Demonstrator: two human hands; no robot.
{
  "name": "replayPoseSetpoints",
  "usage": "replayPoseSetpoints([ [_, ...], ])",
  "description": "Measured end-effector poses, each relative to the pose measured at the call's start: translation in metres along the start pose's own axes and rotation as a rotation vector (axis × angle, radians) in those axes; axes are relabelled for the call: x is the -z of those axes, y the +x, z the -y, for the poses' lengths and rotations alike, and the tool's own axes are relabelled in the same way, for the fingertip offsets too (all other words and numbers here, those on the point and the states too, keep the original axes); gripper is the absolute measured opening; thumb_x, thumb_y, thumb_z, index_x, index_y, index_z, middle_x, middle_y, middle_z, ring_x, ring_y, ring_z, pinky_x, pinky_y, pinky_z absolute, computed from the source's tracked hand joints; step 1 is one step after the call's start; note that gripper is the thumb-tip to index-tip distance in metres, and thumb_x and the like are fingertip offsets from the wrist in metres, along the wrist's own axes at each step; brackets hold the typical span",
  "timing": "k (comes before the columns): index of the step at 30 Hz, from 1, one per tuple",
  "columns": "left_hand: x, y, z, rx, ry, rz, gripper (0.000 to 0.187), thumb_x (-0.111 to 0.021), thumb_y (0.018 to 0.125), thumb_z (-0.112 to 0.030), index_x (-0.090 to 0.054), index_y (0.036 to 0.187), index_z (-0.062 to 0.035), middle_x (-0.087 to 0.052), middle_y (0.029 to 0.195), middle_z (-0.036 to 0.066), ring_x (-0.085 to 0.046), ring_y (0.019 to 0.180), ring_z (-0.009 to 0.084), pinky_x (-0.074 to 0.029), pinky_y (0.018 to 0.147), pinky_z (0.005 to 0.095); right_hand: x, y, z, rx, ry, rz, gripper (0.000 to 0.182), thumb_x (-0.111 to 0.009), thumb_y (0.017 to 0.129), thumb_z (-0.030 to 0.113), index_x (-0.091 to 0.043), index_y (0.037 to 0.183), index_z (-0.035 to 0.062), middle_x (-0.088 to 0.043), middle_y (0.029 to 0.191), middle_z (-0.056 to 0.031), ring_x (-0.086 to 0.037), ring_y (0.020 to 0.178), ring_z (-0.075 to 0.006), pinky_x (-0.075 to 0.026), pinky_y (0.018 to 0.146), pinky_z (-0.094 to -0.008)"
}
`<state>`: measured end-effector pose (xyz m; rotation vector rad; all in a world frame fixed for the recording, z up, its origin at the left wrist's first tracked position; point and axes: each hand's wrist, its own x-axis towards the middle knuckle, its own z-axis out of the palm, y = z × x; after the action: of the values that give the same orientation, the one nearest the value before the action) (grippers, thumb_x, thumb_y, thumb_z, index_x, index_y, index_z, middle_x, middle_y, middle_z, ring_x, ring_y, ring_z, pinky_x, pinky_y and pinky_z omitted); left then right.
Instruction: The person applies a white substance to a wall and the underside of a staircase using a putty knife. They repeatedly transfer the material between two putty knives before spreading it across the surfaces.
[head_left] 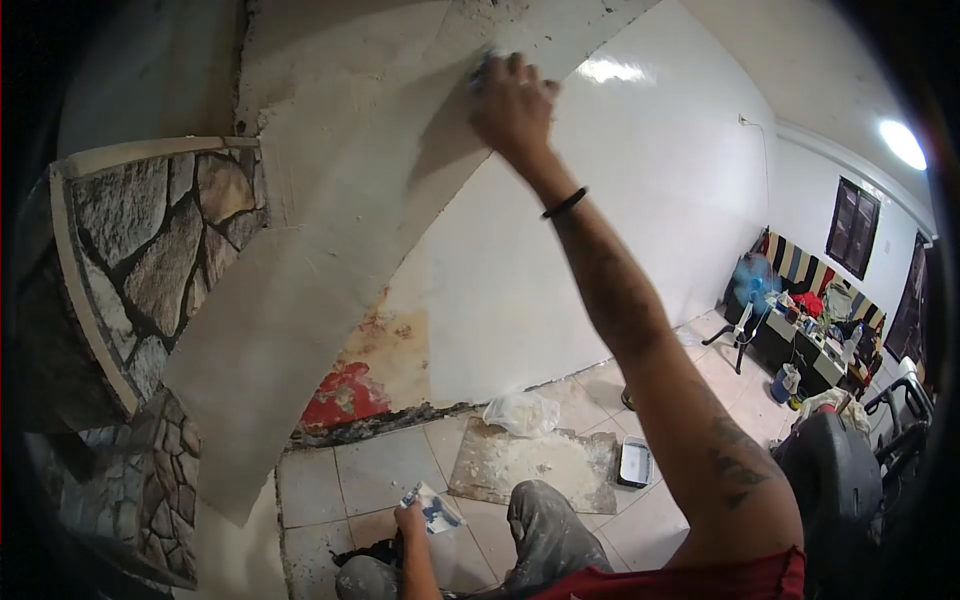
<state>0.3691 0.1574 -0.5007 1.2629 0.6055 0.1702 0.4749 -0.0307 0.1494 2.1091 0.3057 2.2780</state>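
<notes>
Raised high, my right hand [515,105] presses against the grey plastered column [350,170], its fingers curled round a small blue tool [484,70]. The hand covers most of that tool, and I cannot tell its exact kind. Low down near my knees, my left hand [410,520] grips a putty knife [435,508] with white putty smeared over its blade. A smooth, pale coat covers much of the column face. Its right edge meets a glossy white wall [600,200].
A putty-covered board [480,470] lies on the tiled floor with a plastic bag [522,413] and a small tray [635,462] beside it. Stone-patterned facing [150,240] is at left. To the right stand a dark chair [830,480], a fan [755,283] and a cluttered table [810,340].
</notes>
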Motion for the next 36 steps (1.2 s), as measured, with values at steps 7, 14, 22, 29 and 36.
replayPoseSetpoints([
  [7,-0.011,-0.004,-0.003,-0.045,-0.011,0.008,0.022,-0.056,0.083,-0.005,-0.060,0.103,0.0013,-0.059,0.089,0.005,-0.053,0.075,0.0168,-0.043,0.065,0.0322,0.048,-0.109,0.113,0.357,0.399,0.171,0.046,-0.055,0.069,0.007,-0.054,0.114,-0.0004,-0.052,0.105,-0.0157,-0.052,0.096,-0.0287,-0.035,0.088,-0.0521],
  [14,0.000,0.000,0.005,-0.079,0.024,-0.078,0.022,-0.057,0.080,-0.006,-0.063,0.095,0.0074,-0.066,0.087,0.017,-0.063,0.077,0.0261,-0.047,0.068,0.0358,0.056,-0.012,0.011,0.115,0.241,0.023,0.049,-0.048,0.070,-0.002,-0.053,0.117,0.0129,-0.053,0.113,-0.0120,-0.057,0.096,-0.0334,-0.044,0.071,-0.0504],
  [22,-0.004,-0.015,-0.013,-0.048,0.006,0.001,0.015,-0.055,0.085,-0.004,-0.063,0.097,-0.0005,-0.058,0.080,0.002,-0.054,0.067,0.0133,-0.043,0.059,0.0283,-0.007,-0.003,0.033,0.090,-0.017,-0.089,0.032,-0.056,0.071,0.015,-0.057,0.103,0.0105,-0.056,0.097,-0.0144,-0.056,0.095,-0.0281,-0.039,0.077,-0.0535],
  [29,-0.013,0.002,-0.004,-0.034,-0.116,0.102,0.018,-0.057,0.085,-0.007,-0.060,0.101,0.0005,-0.059,0.089,0.005,-0.055,0.078,0.0154,-0.044,0.065,0.0291,0.046,-0.139,0.136,0.342,0.476,0.106,0.040,-0.054,0.075,0.012,-0.054,0.114,0.0014,-0.051,0.100,-0.0155,-0.051,0.093,-0.0281,-0.036,0.084,-0.0509],
  [36,0.011,-0.050,-0.065,0.138,-0.336,-0.024,0.029,-0.060,0.087,-0.016,-0.053,0.110,-0.0001,-0.062,0.096,0.012,-0.065,0.075,0.0248,-0.057,0.061,0.0395,0.130,-0.266,0.059,-0.372,1.625,0.899,0.060,-0.051,0.070,-0.007,-0.043,0.128,0.0042,-0.054,0.116,-0.0119,-0.055,0.107,-0.0247,-0.045,0.086,-0.0335],
])
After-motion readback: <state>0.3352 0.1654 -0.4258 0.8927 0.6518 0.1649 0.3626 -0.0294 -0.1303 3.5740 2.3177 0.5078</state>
